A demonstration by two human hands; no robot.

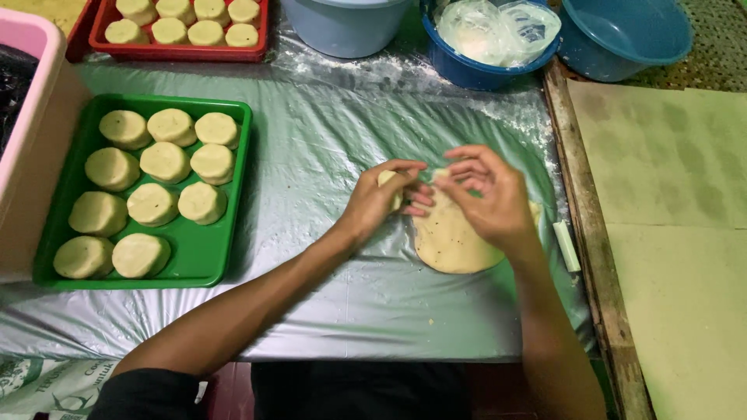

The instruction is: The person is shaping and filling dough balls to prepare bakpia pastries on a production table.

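Head view: my left hand pinches a small lump of dough between thumb and fingers, and my right hand grips the far edge of the flattened dough sheet lying on the plastic-covered table. At 9 o'clock from my hands, well apart, sits a green tray of dough rounds; at 12 o'clock, a blue basin.
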